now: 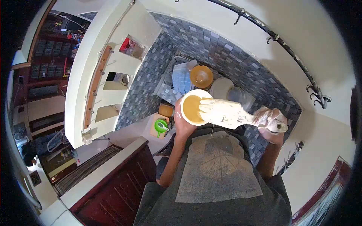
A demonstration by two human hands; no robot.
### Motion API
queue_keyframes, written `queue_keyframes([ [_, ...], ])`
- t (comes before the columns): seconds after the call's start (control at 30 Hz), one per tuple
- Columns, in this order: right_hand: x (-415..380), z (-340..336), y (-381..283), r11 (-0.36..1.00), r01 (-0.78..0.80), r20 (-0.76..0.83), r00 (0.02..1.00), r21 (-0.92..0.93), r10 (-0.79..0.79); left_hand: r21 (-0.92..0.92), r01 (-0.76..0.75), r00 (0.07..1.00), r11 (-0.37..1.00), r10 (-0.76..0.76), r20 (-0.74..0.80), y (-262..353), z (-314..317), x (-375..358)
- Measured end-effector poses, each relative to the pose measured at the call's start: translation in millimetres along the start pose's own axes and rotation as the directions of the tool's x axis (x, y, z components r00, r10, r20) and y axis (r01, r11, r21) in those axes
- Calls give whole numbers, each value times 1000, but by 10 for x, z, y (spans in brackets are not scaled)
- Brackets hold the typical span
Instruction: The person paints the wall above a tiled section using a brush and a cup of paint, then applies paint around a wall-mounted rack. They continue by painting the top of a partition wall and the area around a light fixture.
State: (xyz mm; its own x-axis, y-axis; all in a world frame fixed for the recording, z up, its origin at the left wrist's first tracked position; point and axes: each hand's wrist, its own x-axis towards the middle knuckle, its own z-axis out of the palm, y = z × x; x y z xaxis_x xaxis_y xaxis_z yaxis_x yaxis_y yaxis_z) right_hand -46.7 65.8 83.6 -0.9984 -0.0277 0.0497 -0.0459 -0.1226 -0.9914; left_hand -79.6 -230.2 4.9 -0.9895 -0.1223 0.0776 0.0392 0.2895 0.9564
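My left hand (183,122) is wrapped round a white-rimmed container (190,110) of yellowish-brown liquid and tilts its opening toward the camera. On the right, my right hand (272,133) grips the narrow, wrinkled neck of a long whitish bag or cloth (230,113). The wide end of this whitish thing lies over the container's right rim, against the liquid. Some fingers of my right hand are hidden behind the bunched end. I cannot make out exactly what the whitish thing is.
Beyond my hands, an orange bowl (201,76), a blue cloth (182,78) and a pale round lid or plate (222,89) stand by tiled walls. A green cup (161,126) rests on a board at the left. Dark red cabinet doors (117,188) are at lower left.
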Motion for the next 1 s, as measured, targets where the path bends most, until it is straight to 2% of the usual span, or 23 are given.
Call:
queue_keyframes([
  [0.03, 66, 108, -85, 996, 18, -38, 999, 91, -14, -40, 18, 1000, 999, -19, -14, 6, 5, -5],
  [0.07, 108, 244, -213, 994, -23, -129, 991, 111, 37, -33, 28, 1000, 999, -28, -9, 43, 3, 4],
  [0.17, 124, 197, -304, 993, -107, -76, 991, 50, 111, 7, 26, 1000, 1000, -26, 6, 126, -29, 38],
  [0.2, 97, 204, -264, 995, -46, -93, 994, 84, 54, 32, 4, 1000, 999, -4, 12, 105, -40, 40],
  [0.33, 62, 92, -236, 996, 6, -48, 999, -87, -10, 29, -2, 1000, 1000, 2, 2, 54, -36, 44],
  [0.4, 0, -62, -202, 981, -42, 3, 999, -190, 44, 20, 17, 1000, 1000, -17, -22, 81, -42, 67],
  [0.5, -36, -107, -174, 972, 55, -78, 994, -227, -75, -40, 11, 997, 999, -14, -76, 59, -66, 63],
  [0.57, -154, -223, -97, 956, -12, -171, 984, -293, -40, -66, 41, 994, 997, -47, -94, 33, -104, 46],
  [0.6, -281, -356, 89, 910, -16, -270, 957, -415, -106, -67, 78, 992, 995, -84, -90, 28, -126, 31],
  [0.67, -379, -394, 150, 878, -59, -360, 924, -474, -132, -35, 131, 989, 991, -133, -63, 18, -154, 9],
  [0.7, -367, -349, 94, 905, -80, -358, 930, -419, -83, -3, 142, 989, 990, -142, -43, 13, -162, 15],
  [0.77, -424, -355, 174, 844, -150, -358, 932, -515, -53, 37, 137, 990, 990, -136, -28, 4, -163, 21],
  [0.8, -549, -453, 429, 733, -196, -364, 928, -651, -75, 42, 122, 992, 992, -121, -33, 3, -146, -22],
  [0.83, -355, -324, 280, 804, -135, -346, 934, -579, -92, 31, 77, 996, 997, -76, -49, 87, -76, 101],
  [0.87, -202, -193, 166, 954, -26, -278, 959, -298, -60, 51, 79, 997, 996, -79, -15, 173, -63, 141],
  [0.9, -77, -47, 71, 996, 27, -223, 974, -80, -44, 33, 153, 988, 988, -154, 15, 150, -45, 161],
  [0.93, -9, 70, 27, 997, 48, -178, 983, 59, -36, 82, 111, 993, 990, -113, 29, 156, -40, 170],
  [1.0, 69, 181, 122, 976, 105, -149, 986, 192, -77, 197, 12, 998, 980, -25, 59, 172, -70, 202],
])
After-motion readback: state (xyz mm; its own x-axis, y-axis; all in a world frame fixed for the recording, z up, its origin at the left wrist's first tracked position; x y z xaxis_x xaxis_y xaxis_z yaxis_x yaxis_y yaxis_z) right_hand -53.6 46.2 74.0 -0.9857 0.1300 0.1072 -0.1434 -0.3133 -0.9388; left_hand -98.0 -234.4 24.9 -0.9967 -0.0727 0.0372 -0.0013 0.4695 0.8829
